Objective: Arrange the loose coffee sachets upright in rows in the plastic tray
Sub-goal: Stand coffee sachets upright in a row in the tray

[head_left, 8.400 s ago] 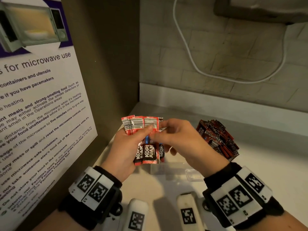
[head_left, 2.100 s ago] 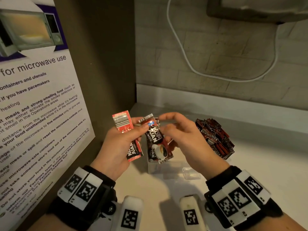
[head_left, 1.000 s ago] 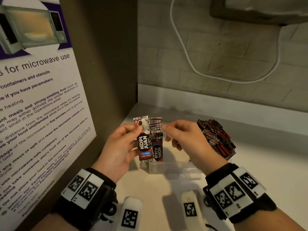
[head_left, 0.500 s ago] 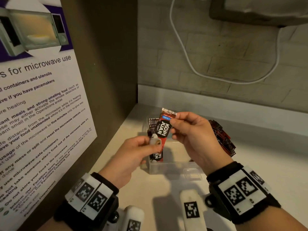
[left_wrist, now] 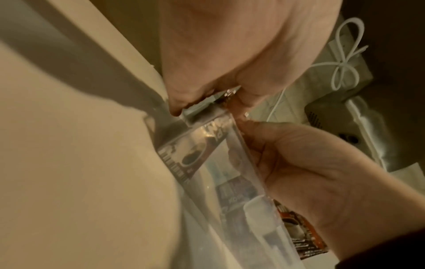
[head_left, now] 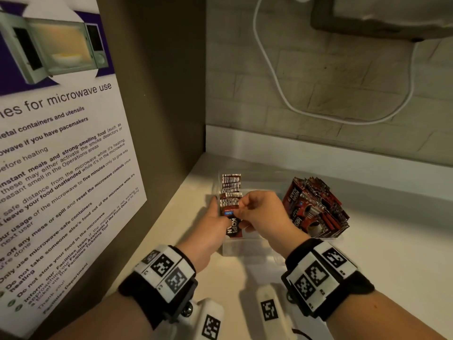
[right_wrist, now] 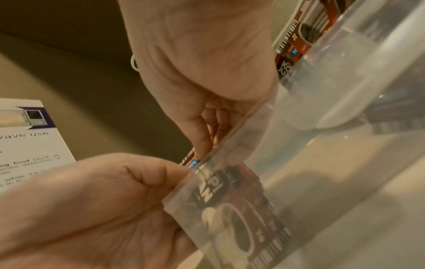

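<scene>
A clear plastic tray [head_left: 247,249] stands on the white counter. A row of upright red-and-black coffee sachets [head_left: 230,187] fills its left side. My right hand [head_left: 239,209] pinches the top of one sachet [head_left: 232,228], which stands upright at the near end of that row. Through the tray wall [right_wrist: 322,163] this sachet [right_wrist: 241,209] shows its coffee-cup print. My left hand [head_left: 221,214] clasps the tray's left wall, fingers outside and thumb against the sachet's top. A heap of loose sachets [head_left: 316,209] lies to the right of the row.
A tall brown side panel with a microwave-use poster [head_left: 61,155] closes the left side. A tiled wall with a looping white cable [head_left: 282,94] rises behind. An appliance [head_left: 392,15] hangs at the top right. Bare white counter [head_left: 380,266] extends to the right.
The sachet held up in the air half a second ago has come down into the tray at the near end of the row. Both hands have dropped with it.
</scene>
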